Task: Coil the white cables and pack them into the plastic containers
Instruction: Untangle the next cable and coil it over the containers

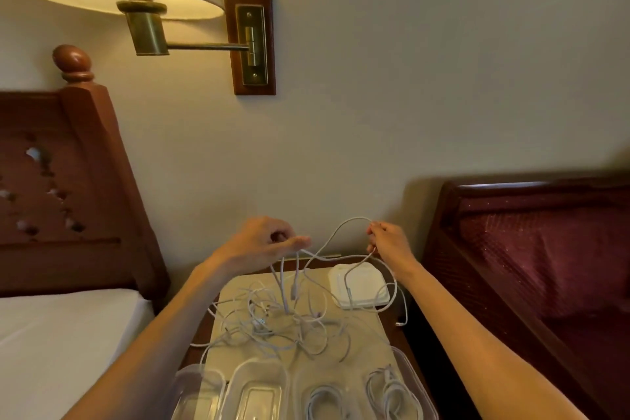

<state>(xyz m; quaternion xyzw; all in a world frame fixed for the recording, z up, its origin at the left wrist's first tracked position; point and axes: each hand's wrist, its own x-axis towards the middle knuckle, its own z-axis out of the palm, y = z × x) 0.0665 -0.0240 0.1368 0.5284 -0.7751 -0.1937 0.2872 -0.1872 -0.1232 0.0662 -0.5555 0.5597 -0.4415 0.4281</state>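
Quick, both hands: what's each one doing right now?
Left hand: closed, pinching several strands of white cable lifted from the pile.
Right hand: closed, pinching the same cable's raised loop.

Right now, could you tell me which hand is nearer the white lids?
Right. The right hand hangs just above the white lids; the left hand is farther left.
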